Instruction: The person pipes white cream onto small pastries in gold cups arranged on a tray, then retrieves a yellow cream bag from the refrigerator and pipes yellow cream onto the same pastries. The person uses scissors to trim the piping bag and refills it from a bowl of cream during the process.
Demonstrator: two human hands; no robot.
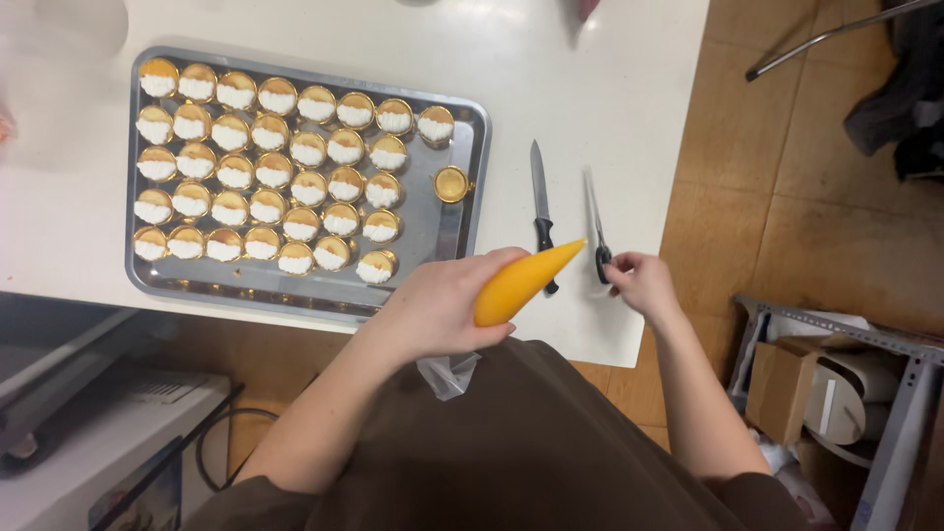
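Note:
My left hand point(438, 307) grips a piping bag point(524, 281) full of orange cream, its tip pointing up and to the right above the table's front edge. My right hand point(639, 280) rests its fingers on the black handles of a pair of scissors point(596, 231) lying on the white table point(590, 88). Between the bag and the scissors lies a black-handled knife point(540, 206). At the left, a metal baking tray point(447, 231) holds several rows of small round gold cups half covered with white cream point(265, 162). One cup point(451, 184) by the tray's right wall has no cream.
Brown tiled floor point(777, 197) lies to the right of the table. A grey metal shelf with cardboard boxes point(787, 388) stands at the lower right. A chair leg and dark cloth point(900, 88) are at the upper right. A white appliance point(88, 433) sits under the table's left side.

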